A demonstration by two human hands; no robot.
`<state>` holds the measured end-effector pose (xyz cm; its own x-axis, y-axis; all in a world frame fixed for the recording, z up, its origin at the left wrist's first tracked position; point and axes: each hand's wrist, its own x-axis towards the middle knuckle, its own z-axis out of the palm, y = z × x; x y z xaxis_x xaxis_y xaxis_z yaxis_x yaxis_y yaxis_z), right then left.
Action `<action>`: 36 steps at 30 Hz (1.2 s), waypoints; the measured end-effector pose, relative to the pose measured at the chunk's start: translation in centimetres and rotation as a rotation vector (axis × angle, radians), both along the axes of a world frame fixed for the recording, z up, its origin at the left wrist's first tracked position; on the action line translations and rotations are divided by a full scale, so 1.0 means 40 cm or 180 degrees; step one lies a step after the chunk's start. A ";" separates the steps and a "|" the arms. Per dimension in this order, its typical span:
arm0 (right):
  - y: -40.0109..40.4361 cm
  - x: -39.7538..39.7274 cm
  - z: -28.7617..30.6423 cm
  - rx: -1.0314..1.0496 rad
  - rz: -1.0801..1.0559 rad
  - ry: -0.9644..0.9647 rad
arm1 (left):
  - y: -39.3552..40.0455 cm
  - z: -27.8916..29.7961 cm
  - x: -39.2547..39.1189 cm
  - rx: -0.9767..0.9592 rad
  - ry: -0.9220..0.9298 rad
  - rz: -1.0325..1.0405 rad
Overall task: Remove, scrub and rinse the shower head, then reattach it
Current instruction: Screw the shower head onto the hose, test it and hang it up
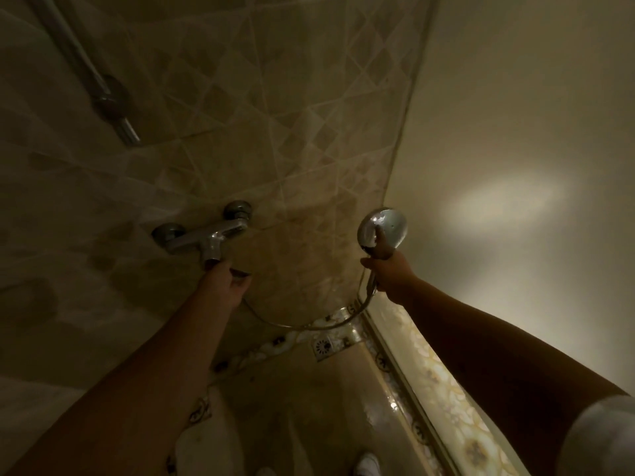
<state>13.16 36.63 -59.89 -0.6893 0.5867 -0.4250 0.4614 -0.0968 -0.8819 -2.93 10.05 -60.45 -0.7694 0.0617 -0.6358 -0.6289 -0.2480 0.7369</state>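
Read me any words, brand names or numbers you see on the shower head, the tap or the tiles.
None can be read.
Shower head: bare chrome, no marking visible.
Mixer tap: no legible brand; dim and blurred.
Border tiles: ornamental patterns only, no letters.

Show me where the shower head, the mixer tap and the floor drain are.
shower head (386,228): head view, on its round chrome back.
mixer tap (209,237): head view, on its chrome body.
floor drain (323,347): head view, on its grate.
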 end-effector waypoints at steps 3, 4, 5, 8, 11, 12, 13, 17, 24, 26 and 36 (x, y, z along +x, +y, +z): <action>-0.006 -0.011 -0.005 0.0098 0.0038 0.0163 | -0.021 0.010 -0.005 -0.0076 -0.0235 -0.0036; -0.009 -0.014 -0.003 0.0150 0.0102 0.0183 | -0.027 0.012 -0.007 -0.0022 -0.0340 -0.0012; -0.011 -0.017 -0.001 0.0191 0.0127 0.0184 | -0.033 0.014 -0.008 0.0035 -0.0408 0.0015; -0.012 -0.027 0.004 0.0268 0.0149 0.0111 | -0.043 0.018 -0.008 0.0180 -0.0420 0.0007; -0.010 -0.031 0.003 0.0298 0.0239 0.0076 | -0.041 0.024 -0.005 0.0196 -0.0424 -0.0071; -0.008 -0.032 0.000 0.0266 0.0200 0.0074 | -0.040 0.026 -0.006 0.0188 -0.0447 -0.0067; -0.006 -0.033 -0.004 0.0232 0.0142 0.0081 | -0.040 0.026 -0.007 0.0173 -0.0468 -0.0061; -0.003 -0.028 -0.016 0.0137 0.0056 0.0062 | -0.042 0.025 -0.010 0.0094 -0.0494 -0.0101; 0.007 -0.011 -0.007 0.0302 -0.0020 0.0047 | -0.047 0.027 0.002 0.0207 -0.0462 -0.0040; 0.007 -0.007 -0.004 0.0315 -0.0044 0.0083 | -0.043 0.028 0.005 0.0257 -0.0441 -0.0027; -0.005 -0.007 0.017 0.0370 -0.0005 0.0160 | -0.043 0.024 0.004 0.0409 -0.0339 0.0007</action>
